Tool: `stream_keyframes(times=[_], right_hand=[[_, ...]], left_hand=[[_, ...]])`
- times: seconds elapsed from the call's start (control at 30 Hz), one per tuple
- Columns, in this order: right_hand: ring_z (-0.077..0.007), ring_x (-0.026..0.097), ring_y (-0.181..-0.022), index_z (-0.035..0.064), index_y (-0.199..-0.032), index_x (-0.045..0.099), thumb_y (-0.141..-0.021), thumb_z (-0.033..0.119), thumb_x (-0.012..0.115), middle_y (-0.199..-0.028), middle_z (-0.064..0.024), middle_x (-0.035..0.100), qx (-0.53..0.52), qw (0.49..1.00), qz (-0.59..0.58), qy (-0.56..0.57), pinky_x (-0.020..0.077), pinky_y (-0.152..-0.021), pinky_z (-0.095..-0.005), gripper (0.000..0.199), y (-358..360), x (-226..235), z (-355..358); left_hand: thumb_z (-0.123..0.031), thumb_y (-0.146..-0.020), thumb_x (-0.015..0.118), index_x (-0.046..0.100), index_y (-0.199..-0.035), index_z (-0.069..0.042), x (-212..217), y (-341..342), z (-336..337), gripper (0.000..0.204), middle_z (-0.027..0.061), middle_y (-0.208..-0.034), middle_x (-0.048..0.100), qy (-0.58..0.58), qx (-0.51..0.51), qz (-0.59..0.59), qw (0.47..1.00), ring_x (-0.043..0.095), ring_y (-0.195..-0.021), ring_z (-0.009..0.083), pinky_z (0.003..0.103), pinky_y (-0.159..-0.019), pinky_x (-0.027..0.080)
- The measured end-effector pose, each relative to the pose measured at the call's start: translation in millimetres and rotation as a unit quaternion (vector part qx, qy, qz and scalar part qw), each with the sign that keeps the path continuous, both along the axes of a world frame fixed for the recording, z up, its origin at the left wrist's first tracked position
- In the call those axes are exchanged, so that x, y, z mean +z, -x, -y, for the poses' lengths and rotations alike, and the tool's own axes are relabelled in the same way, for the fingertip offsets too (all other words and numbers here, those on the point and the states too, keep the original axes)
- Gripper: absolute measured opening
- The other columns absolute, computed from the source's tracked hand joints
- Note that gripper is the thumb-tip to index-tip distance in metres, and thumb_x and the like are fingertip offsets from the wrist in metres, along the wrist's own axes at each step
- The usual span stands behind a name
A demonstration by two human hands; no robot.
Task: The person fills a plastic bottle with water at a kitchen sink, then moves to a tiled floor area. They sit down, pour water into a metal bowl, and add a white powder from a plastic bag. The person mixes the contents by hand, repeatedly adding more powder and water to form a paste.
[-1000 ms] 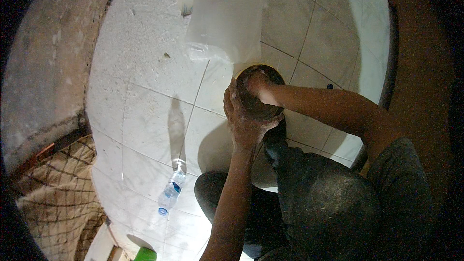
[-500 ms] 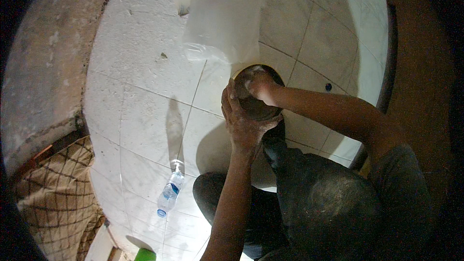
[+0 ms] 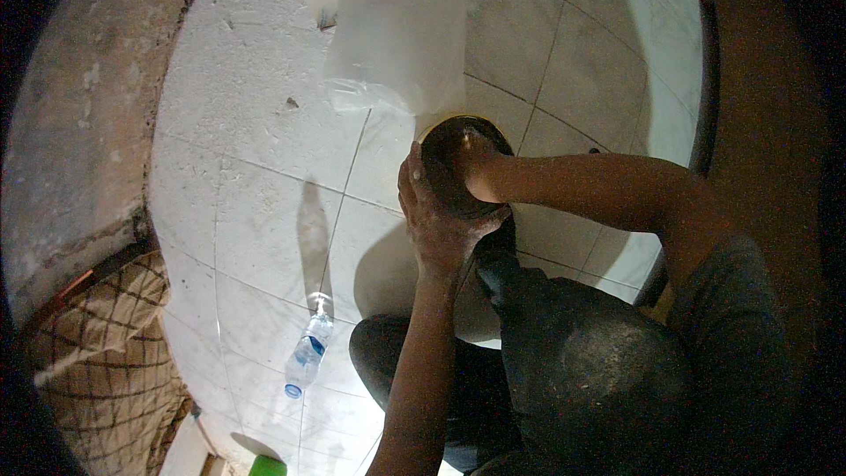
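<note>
A round, dark-insided container (image 3: 452, 198) with a thin yellow rim sits in front of me, just beyond my raised knee. My left hand (image 3: 438, 227) is wrapped round its left and near side, the fingers along the outer wall and the thumb toward the right. From the right, my right hand (image 3: 483, 167) reaches down inside it. Those fingers are lost in the shadow of the container, so their grip and anything in them are hidden. Whitish dust or paste marks my left hand.
A white translucent plastic bag (image 3: 397, 44) lies on the tiled floor (image 3: 264, 238) beyond the container. A clear bottle with a blue label (image 3: 308, 353) lies left of my leg. At the lower left are a brown checked cloth (image 3: 106, 344) and a green object (image 3: 267, 465).
My right hand has shifted inside the container and less of its back and fingers shows. My left hand keeps its hold; the whole view has slid slightly.
</note>
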State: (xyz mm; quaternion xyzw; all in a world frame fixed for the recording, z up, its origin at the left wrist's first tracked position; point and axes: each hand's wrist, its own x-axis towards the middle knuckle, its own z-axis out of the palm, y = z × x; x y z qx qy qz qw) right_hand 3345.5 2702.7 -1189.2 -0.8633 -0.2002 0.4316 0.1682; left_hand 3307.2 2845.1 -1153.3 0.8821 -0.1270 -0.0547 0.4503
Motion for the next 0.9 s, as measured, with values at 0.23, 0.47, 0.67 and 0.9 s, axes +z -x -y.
stream_keyframes(times=[0.23,0.47,0.67,0.9], right_hand=[[-0.0279,0.037,-0.15,0.0121,-0.155,0.043,-0.11,0.039,0.029,-0.162,-0.0109,0.041,-0.198,0.943,-0.185,-0.191,0.0226,-0.128,-0.0435,0.054,1.9,-31.6,3.7],[-0.027,0.042,-0.147,0.0094,-0.152,0.046,-0.11,0.042,0.029,-0.158,-0.0127,0.047,-0.656,0.511,-0.417,-0.367,0.0273,-0.125,-0.0431,0.055,8.9,-40.3,-21.2],[-0.0256,0.052,-0.137,0.008,-0.144,0.053,-0.11,0.042,0.034,-0.148,-0.0129,0.057,-0.457,0.727,-0.243,-0.451,0.0385,-0.117,-0.0434,0.052,-1.7,-22.1,35.0],[-0.0206,0.065,-0.1,0.0081,-0.124,0.06,-0.11,0.043,0.039,-0.112,-0.0081,0.067,-0.702,0.523,-0.295,-0.384,0.0514,-0.09,-0.0365,0.043,2.2,58.9,27.9]], left_hand=[[-0.039,-0.038,0.103,0.021,-0.162,-0.013,-1.6,3.5,3.7,0.15,0.0214,-0.155,0.038,-0.009,-0.001,-0.018,1.0,0.036,-0.144,0.0446,0.055,-0.12,0.035],[-0.044,-0.039,0.103,0.02,-0.163,-0.012,2.7,-5.8,4.5,0.152,0.0229,-0.156,0.036,-0.009,-0.003,-0.038,0.999,0.036,-0.144,0.0448,0.055,-0.12,0.035],[-0.047,-0.04,0.102,0.022,-0.161,-0.01,7.0,-11.1,9.0,0.15,0.0245,-0.155,0.036,0.022,0.001,-0.059,0.998,0.038,-0.143,0.0455,0.056,-0.119,0.036],[-0.043,-0.041,0.103,0.025,-0.159,-0.011,10.3,-12.9,12.8,0.145,0.0225,-0.154,0.039,0.023,0.0,-0.033,0.999,0.04,-0.142,0.0443,0.055,-0.118,0.038]])
